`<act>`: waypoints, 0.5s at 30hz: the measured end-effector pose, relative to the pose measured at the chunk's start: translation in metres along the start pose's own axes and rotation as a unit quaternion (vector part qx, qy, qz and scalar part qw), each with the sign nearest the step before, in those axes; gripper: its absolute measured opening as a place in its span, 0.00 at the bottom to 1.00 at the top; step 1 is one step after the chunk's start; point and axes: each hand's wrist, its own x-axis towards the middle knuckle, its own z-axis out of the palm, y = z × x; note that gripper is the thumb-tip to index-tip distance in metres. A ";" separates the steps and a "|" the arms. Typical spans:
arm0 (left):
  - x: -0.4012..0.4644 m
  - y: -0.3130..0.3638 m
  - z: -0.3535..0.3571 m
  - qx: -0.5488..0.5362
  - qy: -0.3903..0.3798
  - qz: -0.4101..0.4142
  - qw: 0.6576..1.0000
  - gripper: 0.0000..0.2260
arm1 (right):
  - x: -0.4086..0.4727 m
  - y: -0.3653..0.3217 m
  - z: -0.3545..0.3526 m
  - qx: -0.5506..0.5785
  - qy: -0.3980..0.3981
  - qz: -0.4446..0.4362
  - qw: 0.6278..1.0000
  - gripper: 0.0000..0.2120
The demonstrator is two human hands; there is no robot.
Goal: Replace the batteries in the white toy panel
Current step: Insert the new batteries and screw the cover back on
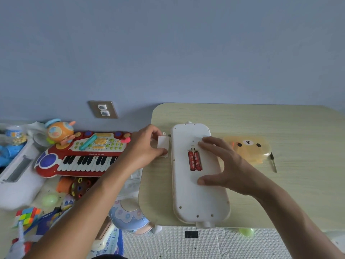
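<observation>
The white toy panel (194,191) lies back side up on the low wooden table (280,184). Its battery bay is uncovered, and two red batteries (194,160) sit side by side in it. My left hand (147,144) is just left of the panel and pinches the small white battery cover (163,143) at the table's left edge. A small screw (169,135) lies by the panel's upper left corner. My right hand (222,163) rests spread on the panel to the right of the batteries, with thumb and fingers on either side of the bay.
A translucent yellow bear-face case (248,148) and a screwdriver (273,162) lie on the table right of the panel. On the floor at left are a red toy keyboard (80,157), an orange toy figure (59,131), a cube puzzle (28,215) and other toys.
</observation>
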 end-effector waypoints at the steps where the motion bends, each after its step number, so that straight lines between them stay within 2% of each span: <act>1: -0.001 0.001 -0.002 -0.019 0.009 -0.006 1.000 0.17 | 0.000 0.002 0.000 0.007 0.001 -0.003 1.000 0.49; 4: -0.004 0.009 -0.011 -0.071 0.084 -0.004 0.994 0.13 | -0.001 0.003 0.001 0.016 0.001 -0.007 1.000 0.49; 6: -0.011 0.028 -0.014 -0.112 0.103 0.021 0.988 0.15 | -0.001 0.005 0.001 0.017 0.000 -0.008 1.000 0.49; 10: -0.024 0.065 0.001 -0.181 -0.008 0.082 0.980 0.15 | -0.001 0.005 0.002 0.022 0.004 -0.014 1.000 0.48; 15: -0.029 0.069 0.017 -0.134 -0.078 0.100 0.983 0.20 | -0.001 0.004 0.001 0.032 0.001 -0.044 0.999 0.42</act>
